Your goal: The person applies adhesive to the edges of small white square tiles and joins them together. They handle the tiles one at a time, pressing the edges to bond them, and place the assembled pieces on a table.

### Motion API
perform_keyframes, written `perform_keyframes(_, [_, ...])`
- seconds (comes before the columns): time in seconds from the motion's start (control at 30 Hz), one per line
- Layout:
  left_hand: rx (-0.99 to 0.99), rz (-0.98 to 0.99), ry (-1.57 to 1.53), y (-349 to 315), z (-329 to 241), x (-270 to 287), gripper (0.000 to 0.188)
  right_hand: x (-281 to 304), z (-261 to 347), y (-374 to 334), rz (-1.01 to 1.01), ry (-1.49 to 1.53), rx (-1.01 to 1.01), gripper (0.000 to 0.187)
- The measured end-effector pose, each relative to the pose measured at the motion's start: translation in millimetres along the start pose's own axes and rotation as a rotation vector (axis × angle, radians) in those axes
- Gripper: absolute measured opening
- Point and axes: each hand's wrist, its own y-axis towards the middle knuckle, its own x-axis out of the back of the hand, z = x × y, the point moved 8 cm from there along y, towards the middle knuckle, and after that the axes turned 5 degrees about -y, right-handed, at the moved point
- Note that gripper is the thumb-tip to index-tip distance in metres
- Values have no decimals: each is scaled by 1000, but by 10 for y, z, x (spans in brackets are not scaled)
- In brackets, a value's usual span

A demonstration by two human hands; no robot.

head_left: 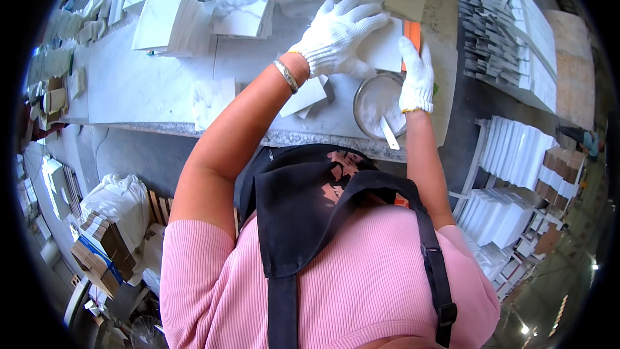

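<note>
My left hand (345,33), in a white knit glove, lies open with its fingers spread over a white tile (385,46). At the tile's right edge, my gloved right hand (417,81) has an orange strip (411,29) between its thumb and fingers; the fingers are partly hidden, and what the strip belongs to is unclear. Just below the hands stands a round tub (357,113) of whitish paste. A white spatula (389,132) leans out over its near rim. Left of the tub, small white tile pieces (303,97) overlap on the stone worktop (155,94).
Stacked marble-look tiles (169,22) and a smaller stack (242,11) stand at the back left. A grey-veined tile (214,100) lies near the front edge. Further piles of stone pieces (494,32) and white slabs (516,152) line the right side. Cartons (103,252) sit lower left.
</note>
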Motion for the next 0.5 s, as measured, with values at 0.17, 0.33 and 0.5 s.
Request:
perform_keyframes(0.17, [12,4,21,-6,6,3,93,43,80,-313,-34,62,-50,63])
perform_keyframes(0.33, [-14,6,5,14,0,-6,92,-7,45,38,-11,-111,-3,68])
perform_keyframes(0.5, [11,4,29,-18,30,-16,92,-19,118,-228,44,32,-72,66])
